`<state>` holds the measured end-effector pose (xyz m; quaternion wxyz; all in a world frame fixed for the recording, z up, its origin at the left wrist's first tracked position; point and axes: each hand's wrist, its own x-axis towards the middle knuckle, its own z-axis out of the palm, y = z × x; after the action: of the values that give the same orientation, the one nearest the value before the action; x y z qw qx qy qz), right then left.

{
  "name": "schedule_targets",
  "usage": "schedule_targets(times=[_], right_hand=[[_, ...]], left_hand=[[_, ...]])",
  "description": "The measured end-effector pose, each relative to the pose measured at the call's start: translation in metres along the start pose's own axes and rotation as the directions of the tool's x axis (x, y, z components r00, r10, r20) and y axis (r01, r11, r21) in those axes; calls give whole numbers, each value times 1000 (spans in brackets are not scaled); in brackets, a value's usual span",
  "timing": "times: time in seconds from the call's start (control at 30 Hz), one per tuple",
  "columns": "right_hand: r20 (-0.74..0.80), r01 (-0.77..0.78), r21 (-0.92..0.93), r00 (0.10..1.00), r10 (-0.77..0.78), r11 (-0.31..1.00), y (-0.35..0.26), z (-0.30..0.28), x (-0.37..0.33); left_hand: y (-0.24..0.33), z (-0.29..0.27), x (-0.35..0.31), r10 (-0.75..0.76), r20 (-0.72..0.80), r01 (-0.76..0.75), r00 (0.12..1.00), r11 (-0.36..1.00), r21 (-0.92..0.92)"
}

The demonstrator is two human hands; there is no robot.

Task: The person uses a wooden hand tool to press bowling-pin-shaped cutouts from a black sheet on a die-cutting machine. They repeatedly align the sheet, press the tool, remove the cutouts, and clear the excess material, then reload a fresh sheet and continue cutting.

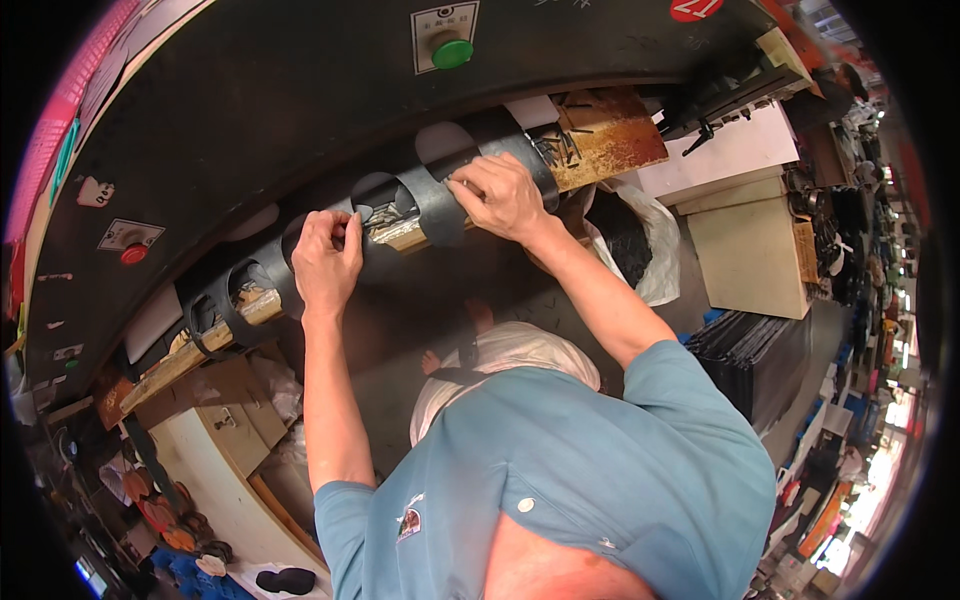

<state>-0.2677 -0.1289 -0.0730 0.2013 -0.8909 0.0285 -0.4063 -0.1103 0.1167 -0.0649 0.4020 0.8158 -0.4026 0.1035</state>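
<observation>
die-cut black sheet [436, 208] is between the two hands, lying along the front edge of the wooden bench [150, 386] under the machine. the left hand [326, 258] has its thumb and fingers pinched together on the sheet's material, beside one opening. the right hand [498, 198] grasps the band between two openings, with thumb and bent forefinger; its other fingers are curled. through the openings one sees the bench's edge and dark scraps. i judge that the step in hand is handling the cut sheet at its bands; whether it is being pulled or only straightened, i cannot tell. the next move calls, i think, for even tension from both hands, because the narrow bands could tear.

farther out, small dark strips [570, 150] lie on the bench's right end [620, 150], and beyond its front edge stands a white sack [660, 265]. above, the machine's black panel [300, 100] carries a green button [452, 53].
</observation>
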Motion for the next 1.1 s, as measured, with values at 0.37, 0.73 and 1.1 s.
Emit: schedule_targets(times=[0.37,0.73,1.1], right_hand=[[97,-67,7,993,66,998,7,6,-3],[200,-203,60,962,187,977,4,-2,-5],[187,-104,75,978,88,992,40,56,116]], left_hand=[[5,11,-11,-65,-61,71,996,991,110],[11,9,-14,-92,-45,94,995,995,34],[-32,-40,43,-263,342,270,902,962,29]])
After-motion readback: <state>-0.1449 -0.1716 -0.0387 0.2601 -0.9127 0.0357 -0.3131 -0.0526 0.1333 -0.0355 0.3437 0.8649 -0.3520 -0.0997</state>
